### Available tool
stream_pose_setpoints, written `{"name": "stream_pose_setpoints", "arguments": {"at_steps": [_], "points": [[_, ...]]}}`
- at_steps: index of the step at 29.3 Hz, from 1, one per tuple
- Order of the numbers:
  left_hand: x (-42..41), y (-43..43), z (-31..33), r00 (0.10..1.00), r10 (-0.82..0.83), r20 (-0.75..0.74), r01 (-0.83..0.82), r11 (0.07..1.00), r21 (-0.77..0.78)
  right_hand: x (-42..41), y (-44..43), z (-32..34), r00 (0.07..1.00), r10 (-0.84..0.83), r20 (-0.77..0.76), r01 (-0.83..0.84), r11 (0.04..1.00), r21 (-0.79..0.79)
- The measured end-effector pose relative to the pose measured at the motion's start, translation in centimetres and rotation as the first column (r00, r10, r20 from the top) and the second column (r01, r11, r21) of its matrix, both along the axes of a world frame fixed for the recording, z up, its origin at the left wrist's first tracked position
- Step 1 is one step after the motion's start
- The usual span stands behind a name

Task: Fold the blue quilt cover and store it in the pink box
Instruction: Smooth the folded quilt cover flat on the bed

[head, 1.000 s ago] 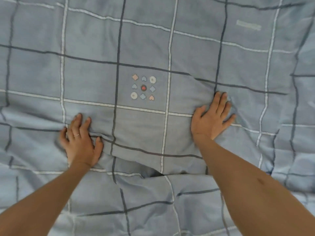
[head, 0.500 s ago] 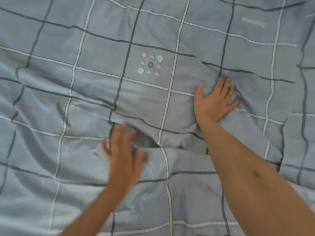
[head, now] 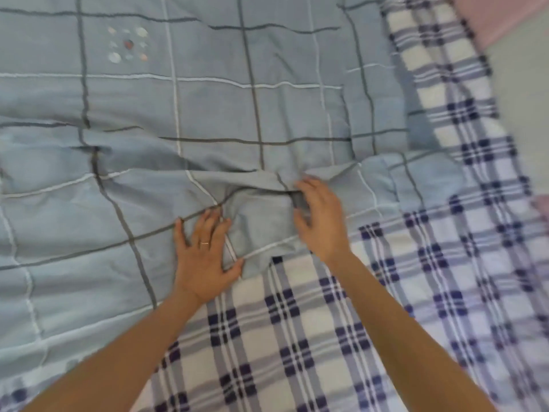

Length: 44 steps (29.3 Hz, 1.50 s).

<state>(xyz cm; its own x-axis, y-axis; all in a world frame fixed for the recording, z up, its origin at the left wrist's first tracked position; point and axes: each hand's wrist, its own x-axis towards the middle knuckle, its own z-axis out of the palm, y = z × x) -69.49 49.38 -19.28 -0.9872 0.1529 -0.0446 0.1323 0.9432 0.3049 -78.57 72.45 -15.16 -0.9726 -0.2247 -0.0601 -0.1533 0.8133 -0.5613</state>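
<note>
Well below and to the right of the embroidered motif (head: 128,44), the left hand (head: 205,254) lies flat with its fingers spread wide, pressing the blue quilt cover (head: 208,114) close to its near edge. The right hand (head: 319,215), further right of the motif, bends loosely over a bunched ridge of the cloth. It is blurred, so I cannot tell whether it pinches the ridge or only touches it. The cover lies spread on a checked sheet (head: 297,337), unfolded. A pink patch (head: 505,16) far right of the motif may be the box; that is unclear.

The likely trouble is that the ridge gets pressed into the fold as a crease, or that the light cloth slides on the sheet and the edges stop matching.

Half a second ago the right hand lay flat just right of the motif and the left was in mid-air. Now both sit lower and further right, and the view has swung to show the sheet.
</note>
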Motion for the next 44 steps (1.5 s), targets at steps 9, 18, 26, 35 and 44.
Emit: {"name": "stream_pose_setpoints", "arguments": {"at_steps": [9,18,26,35,44], "points": [[4.4,5.3,3.3,1.0,-0.019,0.022,0.017,0.996,0.09,-1.7,17.4,2.4,0.684,-0.705,0.187,0.729,0.671,-0.138],[3.1,6.8,5.4,0.983,-0.041,0.181,0.003,0.979,0.205,-4.7,19.1,2.8,0.607,-0.762,0.224,0.787,0.615,-0.043],[4.2,7.4,7.6,0.956,-0.207,0.209,0.151,0.956,0.252,-1.6,22.0,6.0,0.188,-0.77,0.609,0.907,-0.102,-0.409],[3.5,7.8,7.7,0.866,-0.306,0.395,0.304,0.95,0.068,-1.7,22.7,7.4,0.344,-0.928,0.144,0.764,0.366,0.532],[0.4,5.0,7.6,0.421,0.633,0.65,-0.752,0.644,-0.141,-7.5,14.3,5.3,0.797,-0.497,0.342,0.426,0.865,0.264]]}}
